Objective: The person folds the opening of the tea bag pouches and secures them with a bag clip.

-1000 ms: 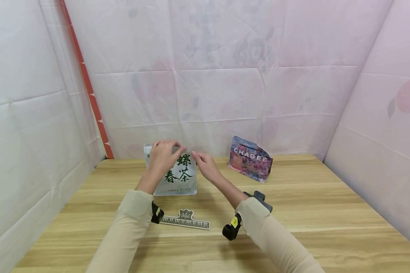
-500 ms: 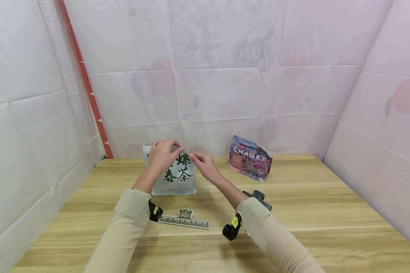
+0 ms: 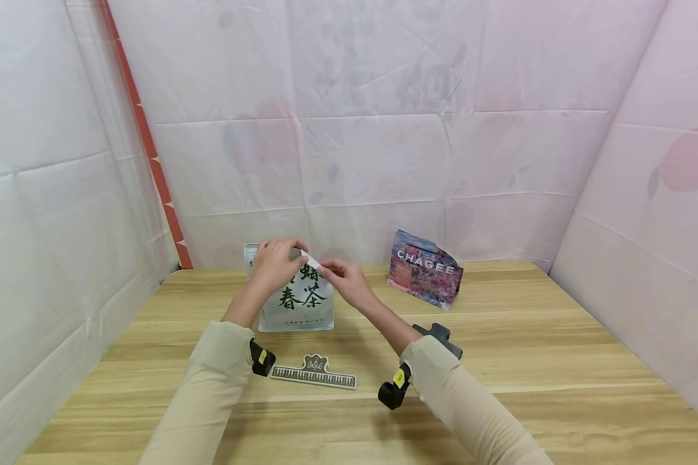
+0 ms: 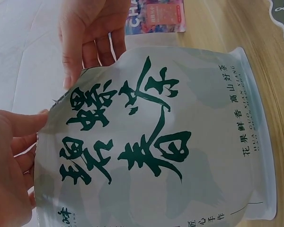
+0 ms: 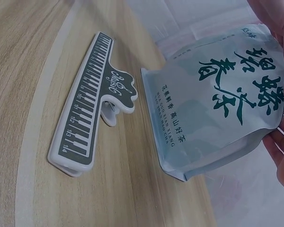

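Note:
A pale green tea bag with large dark green characters stands upright on the table. My left hand grips its top edge, thumb in front and fingers behind, as the left wrist view also shows. My right hand pinches the top edge near the right corner, thumb on the printed face. Between the hands a white strip of the bag's top slants down to the right. In the left wrist view that edge looks ragged. The bag's upper left part is hidden behind my left hand.
A long piano-key clip marked "Music" lies in front of the bag. To the right a colourful CHAGEE bag stands by the curtain. A dark grey clip lies partly under my right forearm. White curtains enclose the table.
My right hand has moved slightly left and down along the bag's top edge, and the white strip between the hands now shows. My left hand has shifted slightly left.

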`<state>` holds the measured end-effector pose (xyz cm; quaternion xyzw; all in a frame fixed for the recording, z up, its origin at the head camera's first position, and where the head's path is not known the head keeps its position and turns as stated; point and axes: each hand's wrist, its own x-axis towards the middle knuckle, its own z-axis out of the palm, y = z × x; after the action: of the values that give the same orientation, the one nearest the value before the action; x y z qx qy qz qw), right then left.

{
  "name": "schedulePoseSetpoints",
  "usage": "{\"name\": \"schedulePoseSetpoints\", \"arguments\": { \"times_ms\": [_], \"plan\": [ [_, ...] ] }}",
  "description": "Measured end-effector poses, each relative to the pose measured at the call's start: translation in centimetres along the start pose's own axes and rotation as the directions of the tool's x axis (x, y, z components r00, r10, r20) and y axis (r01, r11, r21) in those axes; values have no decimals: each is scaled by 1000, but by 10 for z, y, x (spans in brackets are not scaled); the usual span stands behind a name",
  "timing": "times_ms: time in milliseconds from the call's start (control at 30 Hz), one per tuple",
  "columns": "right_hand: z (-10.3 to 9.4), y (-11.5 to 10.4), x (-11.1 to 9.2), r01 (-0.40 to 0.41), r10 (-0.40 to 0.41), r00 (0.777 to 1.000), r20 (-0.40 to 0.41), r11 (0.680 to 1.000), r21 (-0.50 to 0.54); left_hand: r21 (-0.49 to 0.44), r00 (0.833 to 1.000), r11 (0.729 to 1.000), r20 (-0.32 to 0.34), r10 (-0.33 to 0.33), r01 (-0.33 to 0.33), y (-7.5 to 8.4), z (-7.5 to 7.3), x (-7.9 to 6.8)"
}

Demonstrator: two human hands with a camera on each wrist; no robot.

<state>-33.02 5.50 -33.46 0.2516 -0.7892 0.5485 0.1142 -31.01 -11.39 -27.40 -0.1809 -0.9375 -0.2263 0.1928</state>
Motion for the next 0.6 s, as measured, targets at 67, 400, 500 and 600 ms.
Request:
{"name": "schedulePoseSetpoints", "arguments": {
  "times_ms": [67,400,500,600],
  "plan": [
    [0,0,1,-2,2,1000,-1,1000,-12,6,1000,1000,-4,4,-4,0,0,0],
    [6,-3,5,-42,38,998,-46,995,-92,57,999,998,-29,19,-17,-2,3,3],
    [10,-2,5,-41,30,996,-81,990,-138,66,999,998,-40,15,-13,-2,4,3],
    [13,-3,6,-41,20,994,-112,980,-193,74,998,997,-53,16,-12,-2,5,2]
  ]
}}
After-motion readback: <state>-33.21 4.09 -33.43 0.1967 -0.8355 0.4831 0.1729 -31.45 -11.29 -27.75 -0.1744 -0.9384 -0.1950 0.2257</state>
